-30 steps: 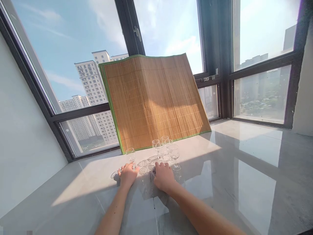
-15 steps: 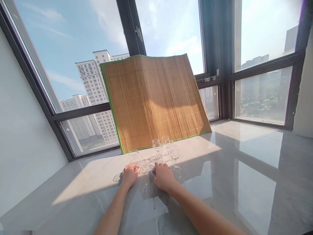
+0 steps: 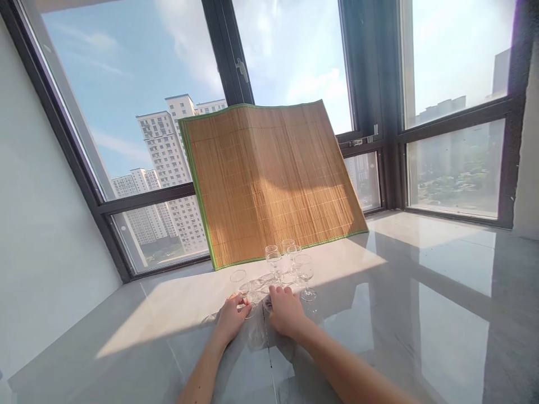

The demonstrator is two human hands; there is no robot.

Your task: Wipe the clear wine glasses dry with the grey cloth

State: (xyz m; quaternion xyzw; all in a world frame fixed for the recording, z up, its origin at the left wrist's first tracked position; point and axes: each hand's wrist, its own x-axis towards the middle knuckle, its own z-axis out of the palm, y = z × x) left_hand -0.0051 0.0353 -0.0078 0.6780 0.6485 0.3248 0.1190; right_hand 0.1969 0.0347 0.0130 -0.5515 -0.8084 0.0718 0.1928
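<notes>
My left hand has its fingers closed round the stem and foot of a small clear stemmed glass standing on the glossy grey sill. My right hand lies palm down just right of it, fingers curled over the foot of another glass that I cannot make out clearly. Several more small stemmed glasses stand in a tight group right behind my right hand.
A bamboo mat with green edging leans upright against the black-framed windows behind the glasses. A white wall closes the left side. Sunlight falls across the sill's left and middle.
My left hand has slid the single glass rightward, closer to the group and to my right hand. The view has shifted slightly; my right hand has stayed in place.
</notes>
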